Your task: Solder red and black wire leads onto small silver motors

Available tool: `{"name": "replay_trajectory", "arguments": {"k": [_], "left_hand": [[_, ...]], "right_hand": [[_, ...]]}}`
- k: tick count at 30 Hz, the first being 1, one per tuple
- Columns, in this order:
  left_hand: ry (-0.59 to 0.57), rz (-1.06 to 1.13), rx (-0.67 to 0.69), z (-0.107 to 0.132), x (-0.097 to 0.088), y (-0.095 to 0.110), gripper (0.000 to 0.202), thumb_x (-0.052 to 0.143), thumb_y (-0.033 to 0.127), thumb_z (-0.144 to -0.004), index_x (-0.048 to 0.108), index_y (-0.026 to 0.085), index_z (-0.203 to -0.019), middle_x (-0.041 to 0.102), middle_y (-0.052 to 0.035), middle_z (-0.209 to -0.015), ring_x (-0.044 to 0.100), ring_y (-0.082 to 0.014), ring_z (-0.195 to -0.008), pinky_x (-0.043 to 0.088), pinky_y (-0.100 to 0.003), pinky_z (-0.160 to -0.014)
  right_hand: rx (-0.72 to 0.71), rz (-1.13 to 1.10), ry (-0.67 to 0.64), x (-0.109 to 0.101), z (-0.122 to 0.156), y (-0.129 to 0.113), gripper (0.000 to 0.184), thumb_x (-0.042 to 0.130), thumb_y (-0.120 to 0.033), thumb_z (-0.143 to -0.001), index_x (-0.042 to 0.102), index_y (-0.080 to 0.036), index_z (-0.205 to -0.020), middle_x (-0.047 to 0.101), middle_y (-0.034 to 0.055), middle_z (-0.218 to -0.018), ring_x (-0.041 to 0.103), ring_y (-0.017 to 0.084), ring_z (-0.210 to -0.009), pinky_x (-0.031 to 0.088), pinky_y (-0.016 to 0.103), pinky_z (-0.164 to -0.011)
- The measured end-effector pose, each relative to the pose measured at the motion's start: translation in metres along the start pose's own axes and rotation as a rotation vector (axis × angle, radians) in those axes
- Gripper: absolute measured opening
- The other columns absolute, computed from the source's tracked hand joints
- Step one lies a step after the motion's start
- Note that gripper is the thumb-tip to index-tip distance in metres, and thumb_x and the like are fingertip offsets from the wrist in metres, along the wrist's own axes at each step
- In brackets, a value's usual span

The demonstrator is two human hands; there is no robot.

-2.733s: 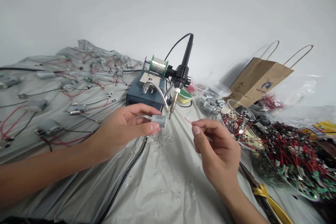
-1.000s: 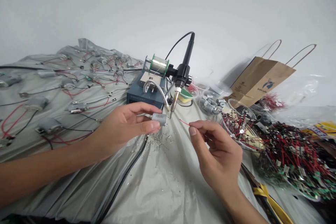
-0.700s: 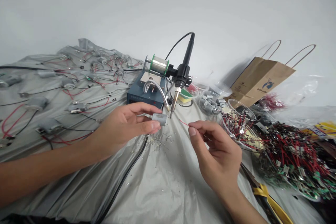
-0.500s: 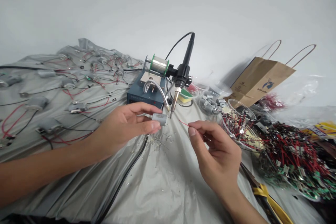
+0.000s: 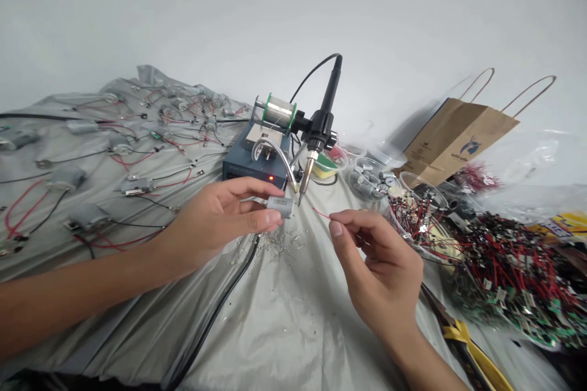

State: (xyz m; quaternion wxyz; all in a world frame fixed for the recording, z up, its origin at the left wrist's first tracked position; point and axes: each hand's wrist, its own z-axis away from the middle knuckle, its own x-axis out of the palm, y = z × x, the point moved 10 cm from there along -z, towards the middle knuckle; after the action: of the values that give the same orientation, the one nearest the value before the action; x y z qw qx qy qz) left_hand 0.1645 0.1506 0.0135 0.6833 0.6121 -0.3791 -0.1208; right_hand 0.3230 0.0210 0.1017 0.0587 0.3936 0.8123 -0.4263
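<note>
Between the thumb and fingers of my left hand (image 5: pixel 229 214) is a small grey cylindrical motor (image 5: pixel 280 206), its right end close to the soldering iron's tip. The soldering iron (image 5: pixel 321 125) is clamped in a stand, pointing down. A curved metal solder guide tube (image 5: pixel 287 165) ends beside that tip. My right hand (image 5: pixel 373 259) pinches a short red wire (image 5: pixel 321 213), whose free end points left toward the iron, apart from the motor. A solder spool (image 5: pixel 279 112) with green rims sits on the blue soldering station (image 5: pixel 238 166), where a red light glows.
Several wired motors (image 5: pixel 87 215) lie on the grey sheet at left. Bare motors fill a clear tub (image 5: pixel 367 180) at right, near a brown paper bag (image 5: pixel 452 137). A heap of wired circuit boards (image 5: pixel 518 269) and yellow-handled pliers (image 5: pixel 463 342) lie front right. Solder scraps (image 5: pixel 284 247) lie below the iron.
The red light on the soldering station is now lit. Both hands hold nearly the same positions; the whole view has shifted very slightly.
</note>
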Motion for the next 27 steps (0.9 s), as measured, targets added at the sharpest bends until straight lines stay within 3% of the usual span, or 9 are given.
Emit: {"name": "replay_trajectory", "arguments": {"k": [15, 27], "left_hand": [[0.0, 0.02, -0.003, 0.0004, 0.0005, -0.0002, 0.035, 0.099, 0.035, -0.079, 0.083, 0.028, -0.11, 0.087, 0.0029, -0.089, 0.082, -0.0113, -0.084, 0.063, -0.016, -0.079], [0.001, -0.001, 0.006, -0.0017, -0.0009, -0.0008, 0.035, 0.099, 0.038, -0.079, 0.083, 0.028, -0.109, 0.087, 0.003, -0.089, 0.082, -0.0114, -0.084, 0.063, -0.016, -0.079]], "right_hand": [[-0.018, 0.0, -0.005, 0.0002, -0.0008, -0.0002, 0.012, 0.07, -0.015, -0.101, 0.074, -0.027, -0.101, 0.065, -0.0074, -0.073, 0.055, 0.006, -0.062, 0.047, 0.017, -0.059], [-0.045, 0.02, -0.011, 0.0012, -0.001, -0.0037, 0.012, 0.07, -0.014, -0.1, 0.073, -0.026, -0.101, 0.063, -0.0078, -0.073, 0.055, 0.006, -0.062, 0.046, 0.017, -0.059]]}}
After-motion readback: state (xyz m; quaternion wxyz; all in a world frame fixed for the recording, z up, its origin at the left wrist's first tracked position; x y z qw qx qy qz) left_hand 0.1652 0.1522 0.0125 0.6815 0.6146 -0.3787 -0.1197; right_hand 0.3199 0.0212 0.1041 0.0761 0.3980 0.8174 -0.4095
